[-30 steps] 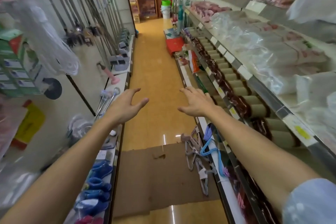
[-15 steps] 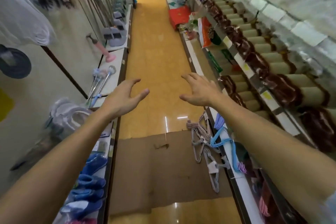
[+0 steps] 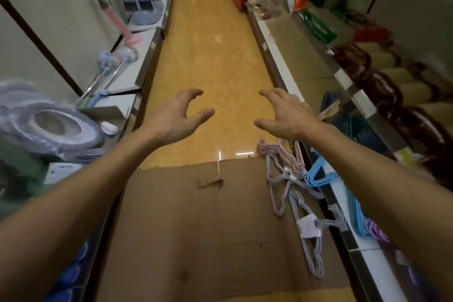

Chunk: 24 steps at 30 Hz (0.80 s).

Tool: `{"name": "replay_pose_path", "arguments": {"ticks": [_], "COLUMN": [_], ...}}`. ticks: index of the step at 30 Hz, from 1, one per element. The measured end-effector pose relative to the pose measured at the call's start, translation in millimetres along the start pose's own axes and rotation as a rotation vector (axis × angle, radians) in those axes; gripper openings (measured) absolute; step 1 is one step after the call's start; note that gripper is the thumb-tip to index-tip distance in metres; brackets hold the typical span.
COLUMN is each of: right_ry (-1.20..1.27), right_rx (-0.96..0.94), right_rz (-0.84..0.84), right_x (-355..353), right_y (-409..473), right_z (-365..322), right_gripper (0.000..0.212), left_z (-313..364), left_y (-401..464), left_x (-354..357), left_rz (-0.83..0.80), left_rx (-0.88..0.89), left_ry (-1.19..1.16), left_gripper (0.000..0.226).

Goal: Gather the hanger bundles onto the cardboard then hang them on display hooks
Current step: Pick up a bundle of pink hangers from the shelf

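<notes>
A: Where are the hanger bundles?
B: On the right edge of the cardboard, lying lengthwise along it, some blue ones just beside.
A: And the hands?
B: Beyond its far edge, both spread and empty. The right hand is nearer to the bundles than the left hand.

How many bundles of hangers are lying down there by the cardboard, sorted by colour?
Pink bundle: 1
Grey or white bundles: 2
Blue bundles: 2, as far as I can tell
Purple bundle: 1, mostly hidden by the right arm
Total: 6, though more may lie hidden behind that arm.
</notes>
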State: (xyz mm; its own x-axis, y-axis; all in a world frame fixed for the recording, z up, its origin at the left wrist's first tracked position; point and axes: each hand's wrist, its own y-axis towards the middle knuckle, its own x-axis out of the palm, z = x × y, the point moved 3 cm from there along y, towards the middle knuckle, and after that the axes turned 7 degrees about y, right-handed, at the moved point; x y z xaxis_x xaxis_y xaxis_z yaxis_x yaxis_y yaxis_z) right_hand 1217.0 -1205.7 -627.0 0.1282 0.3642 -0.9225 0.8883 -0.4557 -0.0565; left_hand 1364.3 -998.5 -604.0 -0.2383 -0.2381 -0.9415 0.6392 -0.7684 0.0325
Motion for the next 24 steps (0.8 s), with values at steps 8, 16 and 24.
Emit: {"name": "replay_pose_path", "arguments": {"ticks": [8, 16, 24], "right_ry": [-0.012, 0.046, 0.096], "right_rx": [-0.039, 0.002, 0.001], "right_rz": [0.06, 0.089, 0.149], "right_x": [133.4, 243.1, 271.6], "right_y": [11.8, 0.4, -20.9], "right_z": [51.8, 90.2, 101.4], "right_gripper": [0.079, 0.079, 0.076], "left_z": [-44.1, -78.8, -83.0], "left_y": [-8.4, -45.2, -53.1], "left_x": [150.1, 262.1, 302.1], "left_rz": [0.07, 0.042, 0.153], "left_rx": [-0.017, -0.017, 0.002], "left_ry": [-0.055, -0.102, -0.241], "left_gripper": [0.068, 0.082, 0.067]}}
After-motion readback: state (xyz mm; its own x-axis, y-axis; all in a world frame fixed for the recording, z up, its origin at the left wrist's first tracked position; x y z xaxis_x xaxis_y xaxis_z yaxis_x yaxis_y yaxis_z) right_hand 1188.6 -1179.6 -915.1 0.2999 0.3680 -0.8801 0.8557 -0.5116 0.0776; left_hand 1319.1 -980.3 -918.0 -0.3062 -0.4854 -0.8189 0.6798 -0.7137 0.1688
